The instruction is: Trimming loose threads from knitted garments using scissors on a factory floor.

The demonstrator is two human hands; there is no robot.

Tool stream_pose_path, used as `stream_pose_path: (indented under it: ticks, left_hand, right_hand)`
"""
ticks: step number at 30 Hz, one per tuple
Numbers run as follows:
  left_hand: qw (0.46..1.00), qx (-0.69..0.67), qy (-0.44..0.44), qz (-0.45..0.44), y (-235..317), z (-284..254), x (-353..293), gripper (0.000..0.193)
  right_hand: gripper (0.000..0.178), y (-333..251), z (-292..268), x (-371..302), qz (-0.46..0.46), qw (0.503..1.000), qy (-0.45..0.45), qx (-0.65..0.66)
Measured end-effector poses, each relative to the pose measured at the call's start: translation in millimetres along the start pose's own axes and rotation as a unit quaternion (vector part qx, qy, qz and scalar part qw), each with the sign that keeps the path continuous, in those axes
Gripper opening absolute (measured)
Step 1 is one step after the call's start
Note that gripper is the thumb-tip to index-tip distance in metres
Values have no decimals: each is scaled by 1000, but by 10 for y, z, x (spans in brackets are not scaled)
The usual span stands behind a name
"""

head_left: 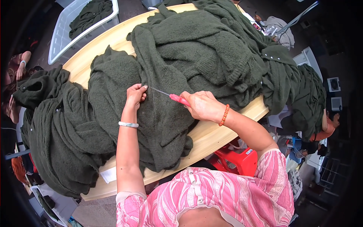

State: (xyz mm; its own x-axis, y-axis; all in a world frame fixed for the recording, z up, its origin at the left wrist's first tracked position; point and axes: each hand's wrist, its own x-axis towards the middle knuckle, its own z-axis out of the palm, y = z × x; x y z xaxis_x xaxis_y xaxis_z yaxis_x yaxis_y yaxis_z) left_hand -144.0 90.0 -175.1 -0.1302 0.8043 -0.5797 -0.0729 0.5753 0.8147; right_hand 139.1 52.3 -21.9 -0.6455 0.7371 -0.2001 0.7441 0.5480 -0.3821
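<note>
A dark green knit garment lies bunched on the wooden table right under my hands. My right hand grips a slim hand tool with a red-pink handle and a thin metal shaft; whether its end is hooked is too small to tell. That shaft points left, its tip close to the fingertips of my left hand. The left fingers are curled in a pinch over the knit, and what sits between them is hidden.
Several more dark green knits heap across the wooden table. A white tub holding similar knits stands far left. A red stool is by the near edge. Other people's hands show at left, and another person at right.
</note>
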Motion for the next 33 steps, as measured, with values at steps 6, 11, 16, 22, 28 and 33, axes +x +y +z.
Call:
stream_pose_path:
  ticks: [6, 11, 16, 22, 28, 33]
  left_hand:
    - [973, -227, -16, 41, -214, -100, -140, 5]
    - [971, -230, -24, 55, -320, -146, -138, 8]
    - [969, -236, -23, 65, -373, -155, -131, 9]
    - [987, -158, -25, 30, -192, -227, -467, 20]
    - [993, -95, -48, -49, -290, -349, -1094, 23]
    - [991, -105, -72, -37, -411, -347, -1198, 15]
  right_hand:
    - [12, -97, -48, 105, -46, 998, -28, -36]
    - [25, -119, -15, 200, -41, 999, 1, -22]
    - [26, -164, 41, 249, -49, 998, -27, -38]
    - [22, -205, -40, 131, -35, 997, -64, -8]
    - [20, -110, -8, -172, -21, 998, -58, 25]
    - [18, -209, 123, -353, -39, 997, -72, 13]
